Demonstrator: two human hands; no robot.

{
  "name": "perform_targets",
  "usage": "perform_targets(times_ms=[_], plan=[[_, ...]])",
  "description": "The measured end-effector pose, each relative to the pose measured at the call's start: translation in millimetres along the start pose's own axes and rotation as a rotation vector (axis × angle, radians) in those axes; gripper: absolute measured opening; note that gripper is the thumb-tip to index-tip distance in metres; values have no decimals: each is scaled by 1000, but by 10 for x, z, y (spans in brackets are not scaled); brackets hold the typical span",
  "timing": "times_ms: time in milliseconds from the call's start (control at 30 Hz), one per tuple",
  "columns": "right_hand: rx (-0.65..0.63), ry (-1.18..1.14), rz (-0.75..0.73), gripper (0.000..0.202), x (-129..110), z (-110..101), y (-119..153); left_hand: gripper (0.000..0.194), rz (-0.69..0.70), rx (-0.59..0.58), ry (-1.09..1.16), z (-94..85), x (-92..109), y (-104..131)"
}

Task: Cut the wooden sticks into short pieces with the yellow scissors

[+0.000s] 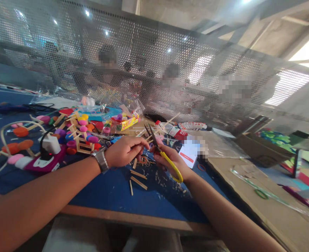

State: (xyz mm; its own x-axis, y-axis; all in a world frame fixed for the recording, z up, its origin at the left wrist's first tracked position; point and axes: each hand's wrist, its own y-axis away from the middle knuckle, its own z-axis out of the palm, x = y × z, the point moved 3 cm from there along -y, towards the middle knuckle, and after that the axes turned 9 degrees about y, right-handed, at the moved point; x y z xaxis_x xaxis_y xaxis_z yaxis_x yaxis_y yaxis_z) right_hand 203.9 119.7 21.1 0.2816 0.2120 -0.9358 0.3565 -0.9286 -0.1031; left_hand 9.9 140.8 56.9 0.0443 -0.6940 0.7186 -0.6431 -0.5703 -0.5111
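Note:
My right hand [172, 159] grips a pair of yellow-handled scissors [170, 167], whose dark blades point up and away. Wearing a metal watch [101, 160], my left hand [126, 151] has its fingers curled in a pinch beside the scissors. Its fingertips meet those of my right hand, and whatever lies between them is hidden. Below the hands, several short wooden sticks [138, 182] lie on the blue tabletop [104, 194]. Small pale shavings [165, 182] are scattered near them, and tangled rubber bands [145, 160] lie just under my fingers.
On the left stand stick frames [84, 145] amid colourful clay lumps, by a purple power strip [49, 162] with a white plug [50, 144]. A lit phone [188, 154] and a red-labelled bottle [177, 133] lie right of centre. A cardboard box [265, 148] sits farther right; a perforated screen [144, 77] stands behind.

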Motion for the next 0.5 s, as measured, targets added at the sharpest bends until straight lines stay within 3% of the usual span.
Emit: perform_targets(times_ms=[233, 500], plan=[[-42, 2, -46, 42, -22, -39, -15, 20, 18, 9, -8, -10, 63, 9], [-175, -56, -32, 40, -53, -137, 24, 23, 95, -131, 92, 44, 122, 39]])
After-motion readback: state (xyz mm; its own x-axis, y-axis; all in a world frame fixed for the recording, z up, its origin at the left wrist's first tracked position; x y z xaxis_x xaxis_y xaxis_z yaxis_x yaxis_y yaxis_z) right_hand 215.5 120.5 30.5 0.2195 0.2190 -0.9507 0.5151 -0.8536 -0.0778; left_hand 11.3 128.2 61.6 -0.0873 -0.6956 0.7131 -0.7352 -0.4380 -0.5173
